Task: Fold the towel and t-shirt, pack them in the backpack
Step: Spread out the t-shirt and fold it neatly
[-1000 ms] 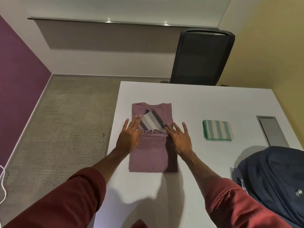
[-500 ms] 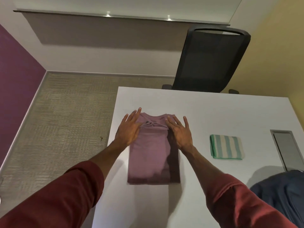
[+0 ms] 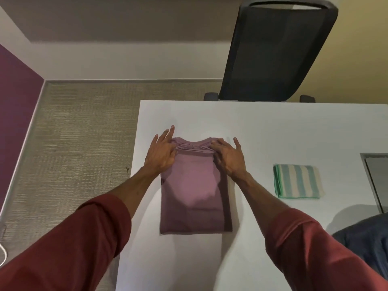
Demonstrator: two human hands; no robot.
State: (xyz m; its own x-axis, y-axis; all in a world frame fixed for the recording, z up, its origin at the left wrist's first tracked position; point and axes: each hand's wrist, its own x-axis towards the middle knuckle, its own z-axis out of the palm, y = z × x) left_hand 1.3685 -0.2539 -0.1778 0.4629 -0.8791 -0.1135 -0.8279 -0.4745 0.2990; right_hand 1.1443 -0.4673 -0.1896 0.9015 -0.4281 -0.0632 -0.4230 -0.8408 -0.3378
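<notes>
A mauve t-shirt (image 3: 193, 190) lies folded into a rectangle on the white table (image 3: 262, 127), its hem edge brought up to the collar at the far end. My left hand (image 3: 160, 153) rests flat on the shirt's far left corner, fingers straight. My right hand (image 3: 227, 157) presses the far right corner the same way. A green-and-white striped towel (image 3: 297, 181) lies folded to the right of the shirt. The dark blue backpack (image 3: 365, 244) shows only partly at the lower right edge.
A black office chair (image 3: 277, 49) stands behind the table's far edge. A grey recessed panel (image 3: 376, 181) sits in the table at the right. Carpeted floor (image 3: 73, 143) lies left of the table, beside a purple wall.
The shirt's near half has been folded up over the striped print to the collar. Both hands moved away from me with it and now lie flat at the far corners.
</notes>
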